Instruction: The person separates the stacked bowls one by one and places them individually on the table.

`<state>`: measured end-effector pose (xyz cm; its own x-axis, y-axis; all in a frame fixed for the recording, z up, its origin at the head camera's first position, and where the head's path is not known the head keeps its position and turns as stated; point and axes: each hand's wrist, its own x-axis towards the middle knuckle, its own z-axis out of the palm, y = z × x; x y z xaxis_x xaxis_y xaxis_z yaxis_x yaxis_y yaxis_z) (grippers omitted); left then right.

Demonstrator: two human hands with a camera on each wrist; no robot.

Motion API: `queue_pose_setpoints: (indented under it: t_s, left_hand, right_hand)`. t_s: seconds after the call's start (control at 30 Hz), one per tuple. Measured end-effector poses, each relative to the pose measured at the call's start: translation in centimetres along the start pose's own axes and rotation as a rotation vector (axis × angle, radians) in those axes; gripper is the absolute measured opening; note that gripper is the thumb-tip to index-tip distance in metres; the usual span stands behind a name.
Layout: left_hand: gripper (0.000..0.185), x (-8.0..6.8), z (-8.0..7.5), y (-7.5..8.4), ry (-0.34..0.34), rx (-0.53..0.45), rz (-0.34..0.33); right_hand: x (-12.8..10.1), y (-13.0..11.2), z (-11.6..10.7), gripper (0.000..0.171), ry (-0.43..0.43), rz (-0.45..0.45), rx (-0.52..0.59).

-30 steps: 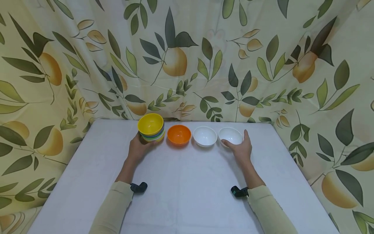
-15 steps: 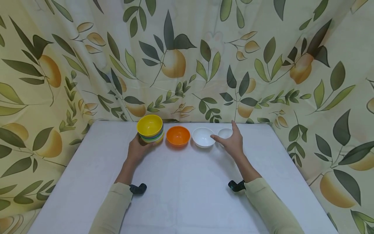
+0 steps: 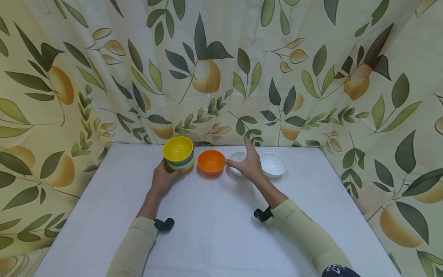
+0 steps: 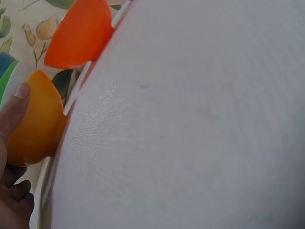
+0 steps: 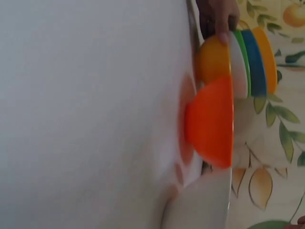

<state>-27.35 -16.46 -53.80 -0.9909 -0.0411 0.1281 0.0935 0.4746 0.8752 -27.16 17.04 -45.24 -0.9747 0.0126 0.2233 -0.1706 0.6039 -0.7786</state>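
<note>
Head view, left of centre: the left hand (image 3: 163,177) grips the bowl stack (image 3: 178,151) low, likely steadying it on the bench (image 3: 207,227). At centre, the right hand (image 3: 250,164), fingers spread and holding nothing, partly hides a white bowl (image 3: 237,156), thumb by the orange bowl (image 3: 211,162). Left wrist, left edge: thumb against the lowest yellow bowl (image 4: 40,126). Right wrist, upper right: staggered rims; nesting keeps the bowl stack together.

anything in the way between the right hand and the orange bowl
Nothing visible stands between the right hand and the orange bowl; in the head view, the thumb appears at its right rim.
</note>
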Motion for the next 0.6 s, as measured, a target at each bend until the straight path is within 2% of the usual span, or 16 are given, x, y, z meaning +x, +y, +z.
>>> queue_pose_setpoints:
  t_s: [0.27, 0.6]
  left_hand:
    - [0.095, 0.0, 0.0, -0.2, -0.004, 0.009, -0.014]
    - [0.097, 0.1, 0.1, -0.2, -0.002, 0.026, -0.016]
  right_hand:
    - [0.3, -2.4, 2.3, 0.12, -0.079, -0.068, 0.017]
    - [1.5, -5.1, 5.6, 0.12, -0.114, -0.112, 0.012]
